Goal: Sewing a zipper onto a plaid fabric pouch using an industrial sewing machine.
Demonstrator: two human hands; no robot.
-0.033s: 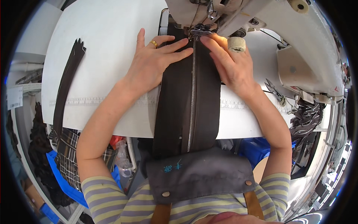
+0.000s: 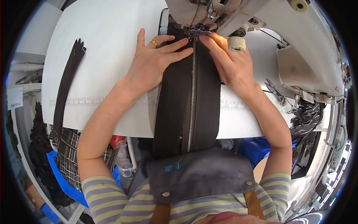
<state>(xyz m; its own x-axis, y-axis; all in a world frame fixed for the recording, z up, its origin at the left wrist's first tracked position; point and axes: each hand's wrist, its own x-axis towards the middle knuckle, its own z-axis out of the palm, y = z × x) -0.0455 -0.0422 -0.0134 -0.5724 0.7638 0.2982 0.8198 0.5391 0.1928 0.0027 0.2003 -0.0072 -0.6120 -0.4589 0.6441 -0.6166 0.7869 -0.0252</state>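
Plainly, from where I'm standing, the dark cloth (image 2: pixel 173 108) runs straight under the head of the sewing machine (image 2: pixel 313 33), lying on the white worktop (image 2: pixel 108 52) and dropping over its near edge toward the grey apron (image 2: pixel 197 177). A metal-toothed zipper (image 2: pixel 192 89) runs lengthwise along the cloth, its far end at the presser foot (image 2: pixel 201 30).

The left hand (image 2: pixel 151 61) is spread wide, palm down, thumb pointing away from the person and a gold ring (image 2: pixel 154 43) on one finger; its fingertips rest on the cloth just left of the zipper. The right hand (image 2: pixel 235 67) is narrower, fingers close together, the foremost tip right beside the presser foot on the zipper's other side. I can't tell whether it pinches the cloth or only presses on it. A ribbed cream knob (image 2: pixel 236 44) covers part of that hand from my view.

Well off to the left, a dark strip (image 2: pixel 69 78) with a jagged far end lies over the worktop and hangs past its near edge. Over on the right, small snips (image 2: pixel 274 89) lie near a bunch of dark pieces (image 2: pixel 307 117).
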